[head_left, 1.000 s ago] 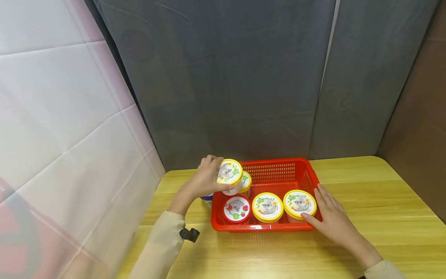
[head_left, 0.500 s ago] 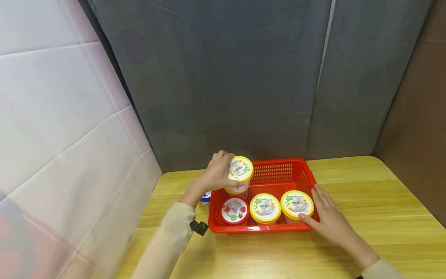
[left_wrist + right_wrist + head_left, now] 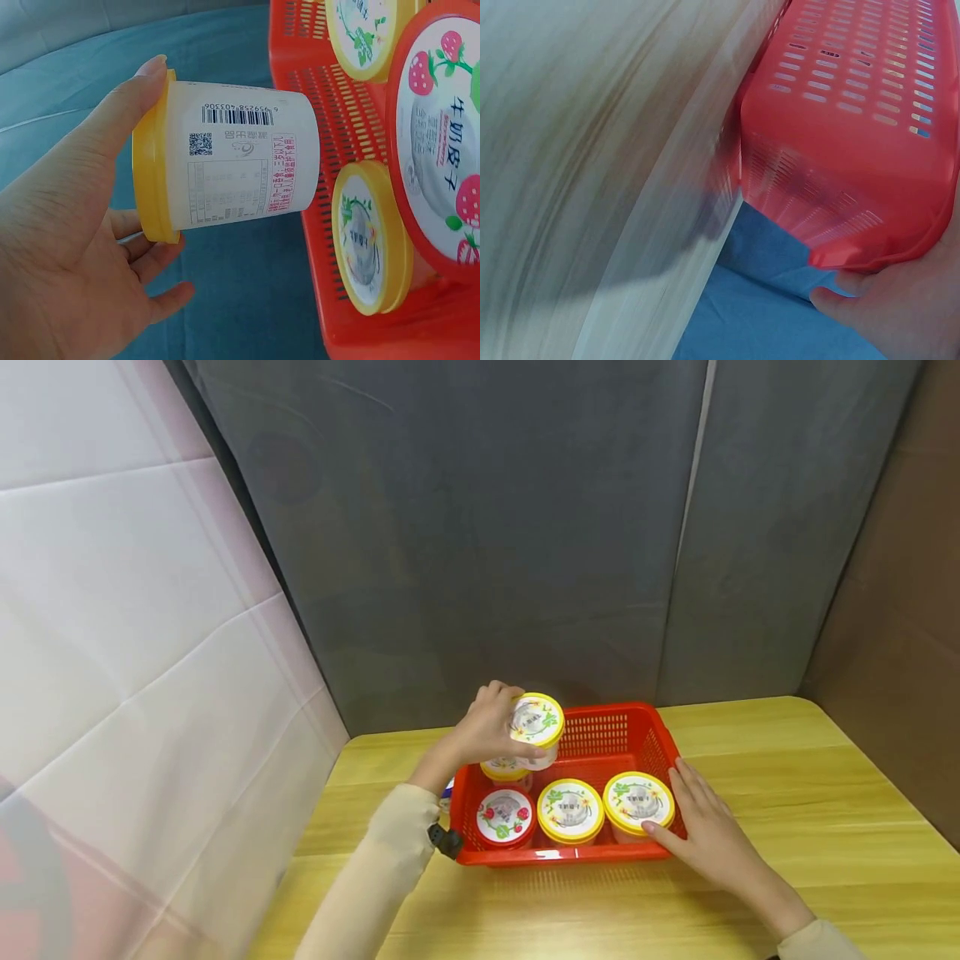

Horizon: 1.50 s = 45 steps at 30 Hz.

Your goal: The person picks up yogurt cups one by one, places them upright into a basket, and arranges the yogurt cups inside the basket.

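Observation:
My left hand (image 3: pixel 491 727) grips a white tub with a yellow lid (image 3: pixel 536 718) and holds it above the back left of the red basket (image 3: pixel 555 855). In the left wrist view, thumb and fingers are round the lid's edge, and the tub (image 3: pixel 232 157) shows its barcode side. Below it, another yellow-lidded tub (image 3: pixel 504 768) is partly covered. A red-lidded tub (image 3: pixel 505 816) with strawberries stands at the basket's front left. Two more yellow-lidded tubs, one in the middle (image 3: pixel 572 812) and one on the right (image 3: pixel 639 802), complete that row. My right hand (image 3: pixel 712 818) rests at the basket's right rim, fingers straight, thumb over the right tub.
A blue-lidded tub (image 3: pixel 447 793) stands just outside the basket's left side, mostly hidden by my left arm. The wooden table (image 3: pixel 570 914) carries the basket. Dark grey fabric (image 3: pixel 480 543) rises behind it, and a white panel (image 3: pixel 150 635) stands on the left.
My left hand has moved right and slightly back with the yellow-lidded tub, uncovering part of the tub below. My right hand has stayed at the basket's right rim.

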Available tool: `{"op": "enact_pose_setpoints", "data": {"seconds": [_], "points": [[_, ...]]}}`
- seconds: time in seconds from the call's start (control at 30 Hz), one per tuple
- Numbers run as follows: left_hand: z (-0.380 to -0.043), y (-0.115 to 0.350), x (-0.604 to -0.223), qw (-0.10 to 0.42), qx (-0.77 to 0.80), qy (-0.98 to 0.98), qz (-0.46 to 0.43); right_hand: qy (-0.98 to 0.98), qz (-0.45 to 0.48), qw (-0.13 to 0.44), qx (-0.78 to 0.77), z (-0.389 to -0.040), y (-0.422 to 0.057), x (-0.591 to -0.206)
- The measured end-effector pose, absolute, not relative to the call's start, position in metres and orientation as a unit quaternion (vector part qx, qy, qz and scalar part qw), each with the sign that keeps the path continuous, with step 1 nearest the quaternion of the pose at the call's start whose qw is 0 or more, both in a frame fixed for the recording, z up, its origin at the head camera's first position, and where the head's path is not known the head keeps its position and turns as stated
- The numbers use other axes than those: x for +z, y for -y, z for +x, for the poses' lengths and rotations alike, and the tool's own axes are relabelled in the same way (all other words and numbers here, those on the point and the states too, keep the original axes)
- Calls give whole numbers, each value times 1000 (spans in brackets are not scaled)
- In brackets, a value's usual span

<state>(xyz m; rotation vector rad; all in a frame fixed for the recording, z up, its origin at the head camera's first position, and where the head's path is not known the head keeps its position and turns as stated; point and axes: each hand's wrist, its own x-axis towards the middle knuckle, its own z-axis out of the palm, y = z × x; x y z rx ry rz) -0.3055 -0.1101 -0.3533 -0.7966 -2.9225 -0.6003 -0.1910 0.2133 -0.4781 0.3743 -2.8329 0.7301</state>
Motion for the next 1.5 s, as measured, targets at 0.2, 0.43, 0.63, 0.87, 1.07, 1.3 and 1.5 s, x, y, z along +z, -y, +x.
{"op": "enact_pose_setpoints", "data": {"seconds": [0.2,0.43,0.63,0.87,1.07,1.3,1.5], "points": [[-311,99,-356,13,-184,945,-271,956,124,94,248,-193,-212,-480],[-315,88,-362,-8,-189,943,-275,957,121,95,247,-192,-211,-483],[-321,81,-369,-22,-190,942,-277,957,119,94,249,-192,-210,-483],[-326,74,-375,-36,-188,944,-268,957,118,94,249,-192,-209,-482],[-328,68,-385,-52,-191,946,-255,955,122,97,252,-193,-207,-482],[-328,65,-397,-68,-177,948,-256,955,122,98,251,-193,-204,-484],[-329,63,-402,-66,-165,951,-255,954,122,98,254,-194,-204,-484]]}}
